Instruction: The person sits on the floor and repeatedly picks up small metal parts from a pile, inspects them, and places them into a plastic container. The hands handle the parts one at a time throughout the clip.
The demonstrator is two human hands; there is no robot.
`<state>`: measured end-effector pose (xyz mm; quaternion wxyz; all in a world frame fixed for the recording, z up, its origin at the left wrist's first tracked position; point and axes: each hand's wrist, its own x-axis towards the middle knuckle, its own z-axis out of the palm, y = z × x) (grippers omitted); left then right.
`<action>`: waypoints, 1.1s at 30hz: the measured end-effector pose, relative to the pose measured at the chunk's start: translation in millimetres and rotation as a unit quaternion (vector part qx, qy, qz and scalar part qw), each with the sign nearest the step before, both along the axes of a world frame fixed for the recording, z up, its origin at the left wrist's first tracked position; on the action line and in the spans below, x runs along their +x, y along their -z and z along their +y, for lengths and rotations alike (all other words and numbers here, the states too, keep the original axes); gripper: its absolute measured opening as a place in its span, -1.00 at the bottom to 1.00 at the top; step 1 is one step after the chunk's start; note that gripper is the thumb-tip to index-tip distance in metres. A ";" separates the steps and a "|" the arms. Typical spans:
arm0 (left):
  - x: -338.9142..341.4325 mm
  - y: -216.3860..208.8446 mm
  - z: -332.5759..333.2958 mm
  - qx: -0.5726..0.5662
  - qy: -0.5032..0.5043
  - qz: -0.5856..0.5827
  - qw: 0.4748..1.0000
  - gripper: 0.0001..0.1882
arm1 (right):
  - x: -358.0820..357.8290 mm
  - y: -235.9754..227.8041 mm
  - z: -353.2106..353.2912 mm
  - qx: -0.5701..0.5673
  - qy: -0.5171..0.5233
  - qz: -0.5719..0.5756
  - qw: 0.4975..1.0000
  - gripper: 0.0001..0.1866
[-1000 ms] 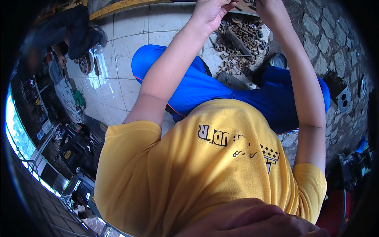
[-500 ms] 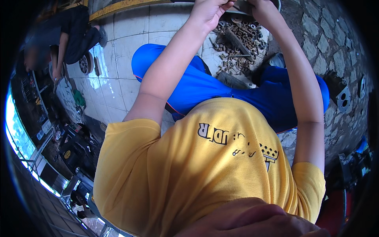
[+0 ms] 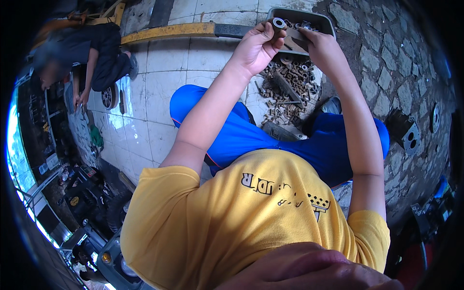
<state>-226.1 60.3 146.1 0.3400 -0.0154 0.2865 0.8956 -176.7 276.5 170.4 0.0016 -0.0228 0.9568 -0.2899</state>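
My left hand (image 3: 256,50) is raised beyond my knees, its fingers wrapped round a metal bushing (image 3: 279,24), a short dark cylinder with a bright ring-shaped end and a round hole. Close by on the right, my right hand (image 3: 325,48) has its fingers pinched together. A flat brownish-grey piece shows by those fingertips, but I cannot make out whether they grip it. Both hands are over the near side of a grey plastic tub (image 3: 330,28) with small metal parts in it. Nearer to me, a pile of rusty nuts and bolts (image 3: 290,89) lies on the tiles.
A yellow beam (image 3: 169,33) with a dark end crosses the tiled floor (image 3: 159,65). Rough stone paving (image 3: 377,72) lies right, with a metal part with two holes (image 3: 411,137). At far left a person (image 3: 92,60) crouches near a wheel (image 3: 109,96).
The view has shifted, so the hands and floor sit lower in the picture. The bushing in my left hand and most of the tub have come into sight.
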 end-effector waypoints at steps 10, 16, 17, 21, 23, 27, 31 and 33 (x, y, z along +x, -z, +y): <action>-8.4 -10.9 -11.6 0.171 0.047 0.053 0.983 -0.59 | 14.0 -34.8 -1.8 -0.119 0.022 0.049 0.991 -0.55; -17.4 -15.0 -16.8 0.232 0.084 0.098 0.964 -0.62 | 17.4 -50.1 -3.8 -0.156 0.029 0.035 0.987 -0.57; -17.7 -15.0 -18.9 0.233 0.080 0.089 0.965 -0.63 | 17.3 -51.6 -4.7 -0.151 0.029 0.033 0.988 -0.57; -17.7 -19.2 -20.5 0.211 0.035 0.053 0.975 -0.68 | 18.7 -54.8 -4.9 -0.157 0.031 0.018 0.987 -0.59; -17.1 -23.6 -17.6 0.192 -0.005 0.020 0.981 -0.71 | 19.1 -55.0 -5.3 -0.185 0.038 0.009 0.982 -0.59; -17.1 -27.6 -16.9 0.051 -0.059 0.017 0.997 -0.73 | 20.8 -54.6 -7.1 -0.196 0.041 0.005 0.980 -0.60; -9.8 -20.5 -8.1 -0.158 -0.149 0.146 0.965 -0.66 | 16.8 -49.1 -9.3 -0.208 0.053 0.018 0.976 -0.59; -10.0 -19.5 -3.2 -0.261 -0.186 0.251 0.913 -0.50 | 17.5 -48.2 -12.6 -0.263 0.076 0.031 0.961 -0.57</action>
